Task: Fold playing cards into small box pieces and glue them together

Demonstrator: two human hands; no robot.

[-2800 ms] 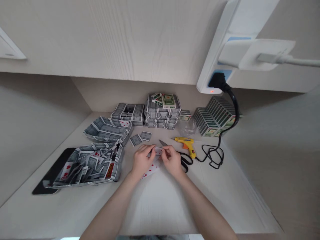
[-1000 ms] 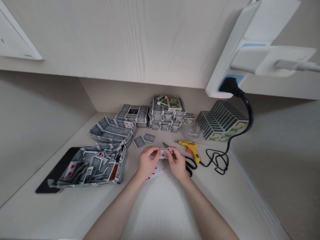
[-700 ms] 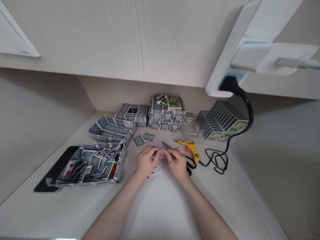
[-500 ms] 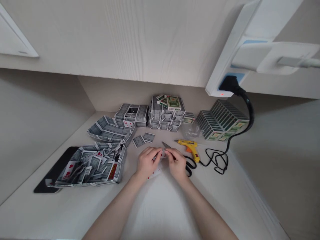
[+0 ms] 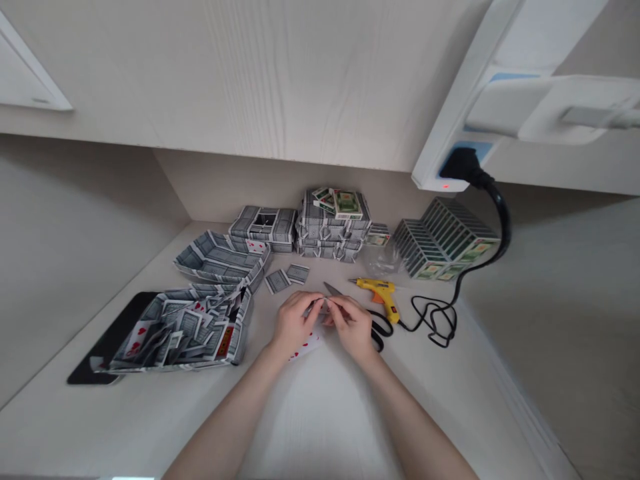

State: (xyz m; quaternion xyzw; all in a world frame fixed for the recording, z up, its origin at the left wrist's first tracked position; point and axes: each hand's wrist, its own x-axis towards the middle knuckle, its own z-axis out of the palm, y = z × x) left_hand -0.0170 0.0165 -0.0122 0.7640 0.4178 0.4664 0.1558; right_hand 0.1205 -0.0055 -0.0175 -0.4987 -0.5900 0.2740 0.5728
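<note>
My left hand (image 5: pixel 295 325) and my right hand (image 5: pixel 355 328) meet over the middle of the table. Between their fingertips they pinch a playing card (image 5: pixel 325 309), mostly hidden by the fingers. Another card with red pips (image 5: pixel 307 345) lies on the table just below, partly covered by my left hand. Scissors (image 5: pixel 384 327) with black handles lie under and beside my right hand, the blade pointing up and left. To the right of them is a yellow hot glue gun (image 5: pixel 381 293). Two cards (image 5: pixel 278 281) lie face down beyond my left hand.
At left, a card-built tray (image 5: pixel 243 337) full of loose cards overlaps a black pad (image 5: pixel 117 340). Behind it sits another card-built tray (image 5: pixel 220 259). Card-built boxes (image 5: pixel 333 230) and stacked card packs (image 5: pixel 445 240) stand at the back. A black cord (image 5: pixel 500 227) runs to a power strip (image 5: pixel 430 170).
The card between my fingertips has tilted, so its red-marked face shows less. My hands stay in nearly the same place, with slight finger movement.
</note>
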